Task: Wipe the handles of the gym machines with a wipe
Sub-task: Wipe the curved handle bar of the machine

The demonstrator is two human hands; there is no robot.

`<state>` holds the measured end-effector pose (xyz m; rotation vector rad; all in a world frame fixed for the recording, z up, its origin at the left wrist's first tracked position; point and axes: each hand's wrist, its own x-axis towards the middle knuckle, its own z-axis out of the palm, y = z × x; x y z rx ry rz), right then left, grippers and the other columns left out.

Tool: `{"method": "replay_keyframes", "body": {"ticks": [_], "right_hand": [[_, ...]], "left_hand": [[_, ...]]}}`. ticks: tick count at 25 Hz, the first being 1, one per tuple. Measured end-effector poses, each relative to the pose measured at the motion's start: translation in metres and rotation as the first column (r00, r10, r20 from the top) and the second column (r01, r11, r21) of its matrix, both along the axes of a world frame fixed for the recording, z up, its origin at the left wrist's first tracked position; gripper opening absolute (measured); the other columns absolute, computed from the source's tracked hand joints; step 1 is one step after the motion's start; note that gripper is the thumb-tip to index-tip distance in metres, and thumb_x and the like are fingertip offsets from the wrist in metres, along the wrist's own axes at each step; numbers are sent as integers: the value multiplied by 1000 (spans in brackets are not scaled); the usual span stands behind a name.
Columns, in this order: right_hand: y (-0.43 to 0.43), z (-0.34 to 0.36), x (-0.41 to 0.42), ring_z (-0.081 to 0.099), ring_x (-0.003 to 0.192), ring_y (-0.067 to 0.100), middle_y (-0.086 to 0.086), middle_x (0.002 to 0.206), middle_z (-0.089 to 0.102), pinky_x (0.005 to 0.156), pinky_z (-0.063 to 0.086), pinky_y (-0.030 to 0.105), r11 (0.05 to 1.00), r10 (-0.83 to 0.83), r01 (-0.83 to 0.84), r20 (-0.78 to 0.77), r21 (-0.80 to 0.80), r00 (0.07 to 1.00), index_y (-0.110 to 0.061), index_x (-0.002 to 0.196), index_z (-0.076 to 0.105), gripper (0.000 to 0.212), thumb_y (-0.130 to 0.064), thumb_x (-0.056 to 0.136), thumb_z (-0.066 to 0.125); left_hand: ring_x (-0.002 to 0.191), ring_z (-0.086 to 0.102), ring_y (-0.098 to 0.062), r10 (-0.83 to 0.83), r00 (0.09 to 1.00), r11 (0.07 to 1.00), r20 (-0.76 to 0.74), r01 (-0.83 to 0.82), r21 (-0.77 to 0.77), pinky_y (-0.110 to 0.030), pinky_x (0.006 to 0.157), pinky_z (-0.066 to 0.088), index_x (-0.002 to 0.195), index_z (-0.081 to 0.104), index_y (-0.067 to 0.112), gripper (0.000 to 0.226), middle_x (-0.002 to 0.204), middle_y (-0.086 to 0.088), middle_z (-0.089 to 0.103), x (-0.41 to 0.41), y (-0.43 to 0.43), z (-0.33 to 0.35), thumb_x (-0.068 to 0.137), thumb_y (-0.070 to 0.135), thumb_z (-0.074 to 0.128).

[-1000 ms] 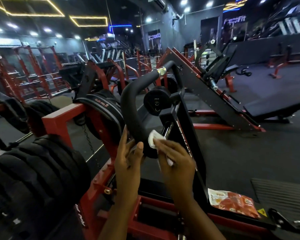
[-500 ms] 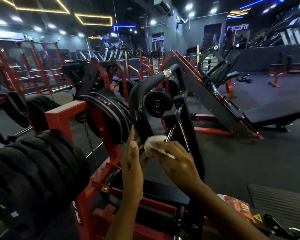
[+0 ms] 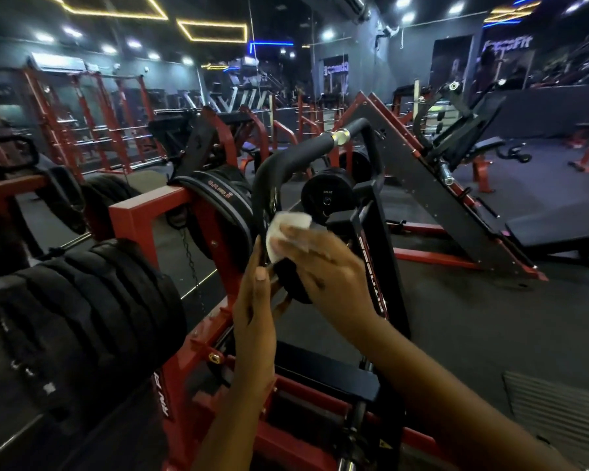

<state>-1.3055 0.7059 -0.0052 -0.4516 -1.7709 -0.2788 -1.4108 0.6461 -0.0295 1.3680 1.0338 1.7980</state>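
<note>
Two hands work on one black padded handle of a red-framed machine. The right hand holds a white wipe. Its grip is closed on the wipe, with the fingers folded over it and pressing it to the right side of the handle, on the lower straight part under the bend. The left hand is just beside it on the other side of the handle. Its grip looks open, the thumb points up and the fingers lie mostly straight against the lower end of the handle, as if to steady it.

I judge that the task is in an early or middle stage. The wipe is in contact with the handle, so the wiping of this handle is in progress. Above the wipe, the curved part goes up to a shiny metal collar. No wet trace is visible on the dark padding, so I cannot tell which part is already clean. The lower end is partly hidden by the hands.

Many other machines stand in the room behind, well apart from this one, and their handles probably need the same treatment. Big black weight plates sit on the red frame at the left, near the left arm.
</note>
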Motion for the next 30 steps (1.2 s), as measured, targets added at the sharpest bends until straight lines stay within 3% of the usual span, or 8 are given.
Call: {"method": "replay_keyframes", "body": {"ticks": [2,5,9,12,17,21,25,30], "right_hand": [[-1,-33,19,56,105,13,3,121,53,90,48,20,994,105,-104,40,-27,994,-9,115,60,26,-18,96,46],[11,-49,42,53,106,-4,-3,118,57,89,44,11,963,242,-235,38,-131,970,-9,106,68,20,-10,90,55],[37,8,23,54,99,-16,-9,106,64,84,41,3,838,321,-412,-289,-356,902,-8,106,68,25,-3,83,61],[51,46,-3,58,92,-10,-6,100,63,82,44,5,732,442,-594,-432,-334,786,-4,103,69,23,-3,82,61],[55,8,9,64,89,2,-4,97,65,76,50,11,632,625,-687,-289,-359,725,-6,101,70,22,-12,83,59],[73,-20,38,66,89,6,3,100,69,76,53,16,511,788,-753,-124,-415,603,-6,102,70,22,-2,80,65],[88,13,28,62,64,4,2,86,72,60,47,12,426,728,-741,-289,-519,621,-15,106,69,24,-5,85,63],[71,29,6,61,68,-2,-13,78,66,65,48,9,373,762,-792,-327,-484,559,-18,115,58,36,0,85,60]], "left_hand": [[132,42,-19,66,997,998,-40,-65,22,-52,107,35,138,38,39,77,143,1,46,4,0,1,73,78,45],[132,41,-10,213,974,976,-69,-210,55,-47,109,36,137,38,40,69,143,9,45,16,-1,1,77,72,46],[114,56,2,425,904,904,-51,-420,82,-30,97,49,133,43,42,56,126,24,57,38,1,2,79,53,52],[106,59,6,580,813,814,-52,-577,66,-27,91,50,134,41,41,61,121,28,58,52,6,2,77,55,54],[83,61,5,708,703,706,-64,-707,47,-9,74,48,138,38,37,59,110,29,63,71,8,3,82,39,56],[107,58,6,748,656,661,-104,-750,25,-13,88,47,138,34,41,63,131,14,55,81,12,2,81,29,59],[110,57,5,760,643,646,-96,-763,5,-15,91,47,128,34,54,64,126,17,56,84,13,2,79,24,63],[103,56,15,766,637,640,-83,-768,4,-5,81,45,125,34,52,62,117,26,55,88,13,3,84,12,61]]}}
